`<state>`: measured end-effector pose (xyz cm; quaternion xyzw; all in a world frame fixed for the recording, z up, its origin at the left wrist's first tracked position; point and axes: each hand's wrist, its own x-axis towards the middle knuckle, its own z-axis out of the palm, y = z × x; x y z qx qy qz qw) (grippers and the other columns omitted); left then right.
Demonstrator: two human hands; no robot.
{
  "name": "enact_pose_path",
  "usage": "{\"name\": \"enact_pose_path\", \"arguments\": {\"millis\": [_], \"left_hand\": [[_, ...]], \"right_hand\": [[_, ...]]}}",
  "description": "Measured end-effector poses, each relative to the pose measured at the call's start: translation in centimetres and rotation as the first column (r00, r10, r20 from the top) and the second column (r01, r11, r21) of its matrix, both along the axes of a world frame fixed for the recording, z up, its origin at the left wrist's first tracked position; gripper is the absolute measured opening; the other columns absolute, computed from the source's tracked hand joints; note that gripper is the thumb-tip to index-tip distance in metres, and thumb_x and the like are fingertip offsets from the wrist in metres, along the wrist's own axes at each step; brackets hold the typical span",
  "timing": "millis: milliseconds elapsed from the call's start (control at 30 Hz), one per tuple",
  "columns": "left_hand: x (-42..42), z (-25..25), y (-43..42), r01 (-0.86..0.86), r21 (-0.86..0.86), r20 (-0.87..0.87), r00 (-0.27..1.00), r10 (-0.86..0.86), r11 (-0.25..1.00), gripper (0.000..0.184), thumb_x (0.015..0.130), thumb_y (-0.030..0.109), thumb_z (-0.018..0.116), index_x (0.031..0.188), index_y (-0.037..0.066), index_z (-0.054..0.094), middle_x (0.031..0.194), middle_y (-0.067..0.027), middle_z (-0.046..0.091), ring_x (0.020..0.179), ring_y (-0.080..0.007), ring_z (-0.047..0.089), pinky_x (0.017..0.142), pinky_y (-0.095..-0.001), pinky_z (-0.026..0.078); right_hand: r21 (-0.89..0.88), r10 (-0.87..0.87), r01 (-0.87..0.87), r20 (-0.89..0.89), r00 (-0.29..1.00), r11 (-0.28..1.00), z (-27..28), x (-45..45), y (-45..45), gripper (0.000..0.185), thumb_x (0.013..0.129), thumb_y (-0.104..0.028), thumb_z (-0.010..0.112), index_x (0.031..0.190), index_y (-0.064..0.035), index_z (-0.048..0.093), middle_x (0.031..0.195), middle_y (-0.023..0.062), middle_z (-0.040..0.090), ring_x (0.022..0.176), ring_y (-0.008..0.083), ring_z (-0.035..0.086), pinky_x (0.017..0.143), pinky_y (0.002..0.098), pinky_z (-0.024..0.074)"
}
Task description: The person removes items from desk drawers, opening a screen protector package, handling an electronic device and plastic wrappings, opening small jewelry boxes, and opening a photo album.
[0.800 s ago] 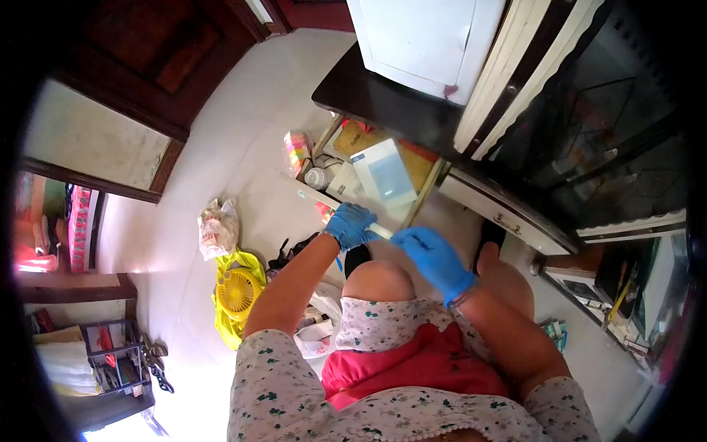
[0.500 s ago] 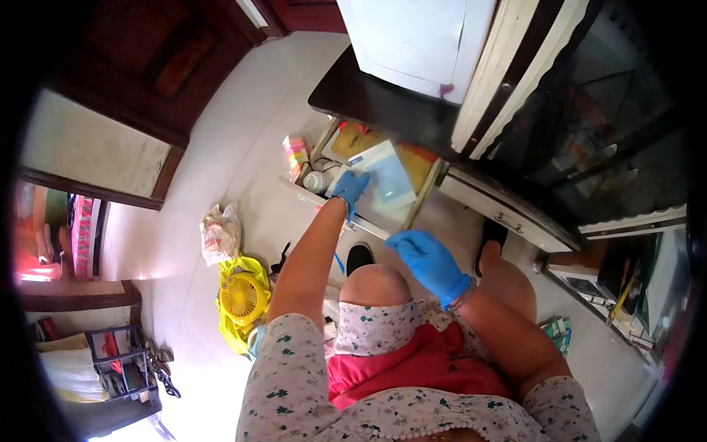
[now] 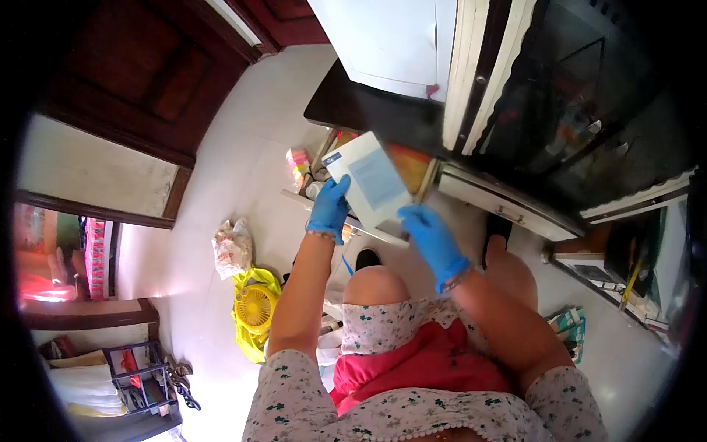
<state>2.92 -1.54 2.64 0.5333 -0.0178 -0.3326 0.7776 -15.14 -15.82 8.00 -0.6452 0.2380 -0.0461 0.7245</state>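
Note:
A flat white rectangular folder-like item with a light blue panel (image 3: 377, 179) is raised over the open drawer (image 3: 383, 234), tilted in front of me. My left hand (image 3: 329, 212), in a blue glove, grips its left edge with the thumb on top. At its lower right corner is my right hand (image 3: 433, 243), also gloved in blue, with fingers closed on the corner. The item covers much of the drawer's contents. A white round object (image 3: 314, 190) shows in the drawer beside my left hand, and something orange and yellow (image 3: 412, 168) lies behind.
A dark-topped cabinet (image 3: 375, 103) stands above the drawer, with a closed drawer (image 3: 508, 206) to the right. A pack of colourful items (image 3: 298, 166), a plastic bag (image 3: 232, 249) and a yellow fan (image 3: 256, 308) are on the floor at left. A dark rack (image 3: 147, 383) stands lower left.
The white-and-blue item has come up out of the drawer in my left hand. My right hand has moved up and inward to its lower corner. The view has shifted slightly.

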Motion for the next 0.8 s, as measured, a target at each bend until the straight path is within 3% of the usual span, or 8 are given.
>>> {"name": "enact_pose_path", "arguments": {"millis": [67, 233, 300, 367, 433, 467, 567, 800], "left_hand": [[-3.1, 5.2, 0.5, -0.015, -0.176, -0.016, 1.0, 0.012, 0.984, 0.038, 0.087, 0.016, 0.055, 0.122, 0.002, 0.047, 0.117, -0.0087, 0.055, 0.108, -0.0203, 0.052, 0.091, -0.0336, 0.042], [-7.0, 7.7, 1.3, -0.018, -0.23, -0.018, 1.0, 0.015, 0.973, 0.036, 0.088, 0.013, 0.053, 0.122, 0.002, 0.048, 0.12, -0.0073, 0.053, 0.109, -0.0192, 0.052, 0.092, -0.0327, 0.043], [-8.2, 8.2, 1.4, -0.101, 0.129, 0.182, 0.98, 0.077, 0.986, 0.029, 0.089, 0.009, 0.05, 0.116, 0.0, 0.054, 0.119, -0.0059, 0.053, 0.105, -0.018, 0.053, 0.09, -0.0319, 0.044], [-10.7, 10.6, 0.9, -0.155, 0.166, 0.298, 0.949, 0.1, 0.974, 0.024, 0.085, 0.005, 0.052, 0.107, 0.005, 0.062, 0.112, -0.006, 0.056, 0.102, -0.0196, 0.053, 0.086, -0.0303, 0.045], [-11.5, 11.3, 1.1, -0.123, 0.348, 0.921, 0.232, -0.314, 0.929, 0.034, 0.073, 0.002, 0.057, 0.104, 0.013, 0.066, 0.106, -0.0075, 0.058, 0.103, -0.0252, 0.053, 0.084, -0.034, 0.045], [-11.6, 11.9, 1.2, -0.208, 0.475, 0.872, -0.018, -0.489, 0.855, 0.043, 0.062, 0.004, 0.059, 0.1, 0.021, 0.068, 0.109, -0.0101, 0.058, 0.107, -0.0308, 0.051, 0.089, -0.0399, 0.043], [-13.2, 13.2, 1.5, -0.432, 0.502, 0.748, -0.219, -0.627, 0.749, 0.043, 0.062, 0.006, 0.059, 0.1, 0.024, 0.068, 0.114, -0.0105, 0.056, 0.108, -0.0322, 0.05, 0.092, -0.043, 0.039], [-15.1, 13.2, 2.4, -0.392, 0.383, 0.879, -0.125, -0.461, 0.837, 0.036, 0.076, 0.002, 0.056, 0.109, 0.015, 0.062, 0.119, -0.0147, 0.052, 0.11, -0.0298, 0.05, 0.093, -0.0372, 0.04]], "right_hand": [[0.186, -0.144, 0.148, -0.034, 0.989, 0.971, 0.2, 0.5, -1.0, 0.03, 0.087, -0.022, 0.057, 0.11, -0.0023, 0.055, 0.1, 0.0077, 0.06, 0.089, 0.015, 0.055, 0.08, 0.0279, 0.0447], [0.22, -0.056, 0.018, 0.166, 0.984, 0.975, -1.3, 0.3, -2.3, 0.055, 0.083, -0.032, 0.062, 0.125, -0.0021, 0.043, 0.115, 0.0091, 0.054, 0.102, 0.0173, 0.052, 0.087, 0.0299, 0.0425], [0.2, -0.061, 0.029, 0.157, 0.986, 0.979, -1.2, 0.2, -2.8, 0.062, 0.082, -0.036, 0.063, 0.128, -0.0011, 0.04, 0.119, 0.0104, 0.052, 0.106, 0.0184, 0.051, 0.09, 0.0305, 0.0414], [0.588, -0.019, -0.004, 0.033, 0.999, 0.809, 1.3, -0.1, -3.7, 0.069, 0.081, -0.043, 0.062, 0.129, 0.001, 0.039, 0.124, 0.0128, 0.048, 0.11, 0.0211, 0.05, 0.093, 0.0324, 0.0403], [0.748, 0.007, -0.034, 0.04, 0.999, 0.663, 2.1, -0.3, -4.7, 0.061, 0.086, -0.04, 0.055, 0.129, 0.001, 0.039, 0.124, 0.0134, 0.049, 0.112, 0.0213, 0.049, 0.096, 0.0319, 0.039], [0.87, 0.036, -0.066, 0.055, 0.998, 0.488, 2.4, -0.5, -5.0, 0.054, 0.091, -0.037, 0.049, 0.128, 0.001, 0.04, 0.124, 0.0139, 0.049, 0.114, 0.0214, 0.047, 0.098, 0.0314, 0.0377], [0.813, 0.001, -0.241, 0.283, 0.959, 0.53, 0.9, -0.7, -5.0, 0.056, 0.086, -0.028, 0.057, 0.13, 0.0013, 0.038, 0.126, 0.0154, 0.048, 0.113, 0.0222, 0.05, 0.095, 0.0346, 0.0411], [0.715, 0.121, -0.324, 0.321, 0.939, 0.619, 2.6, -2.4, -4.4, 0.042, 0.084, -0.001, 0.049, 0.126, 0.0024, 0.042, 0.12, 0.0153, 0.053, 0.107, 0.024, 0.056, 0.091, 0.0333, 0.0458]]}}
